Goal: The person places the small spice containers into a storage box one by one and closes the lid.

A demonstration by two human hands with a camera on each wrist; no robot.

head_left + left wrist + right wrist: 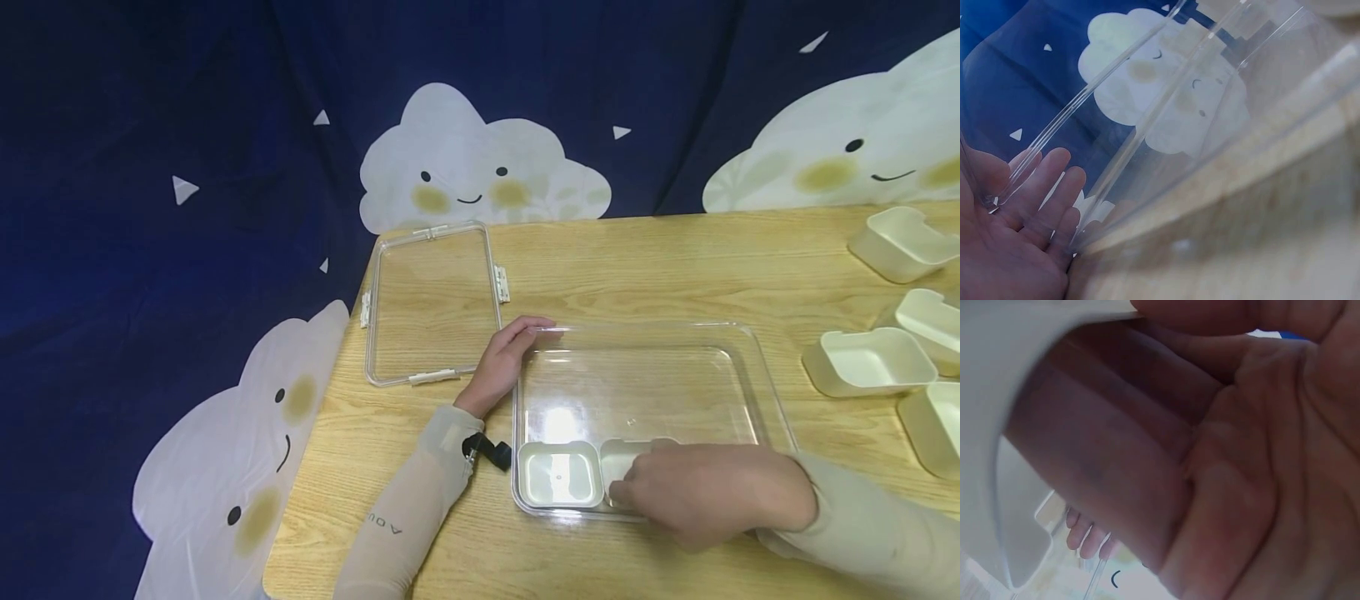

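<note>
A large clear plastic box lies on the wooden table in the head view. My left hand holds its far left corner; in the left wrist view the thumb is at the rim and the fingers spread along the transparent wall. Inside the box's near left corner sits a small off-white bin. Right beside it is a second off-white bin, gripped by my right hand. Close up in the right wrist view, thumb and fingers clasp the wall of this bin. The hand hides much of it in the head view.
A clear lid with white clips lies flat at the back left. Several loose off-white bins, such as one notched bin, stand at the right. A dark blue curtain with clouds borders the table's back and left.
</note>
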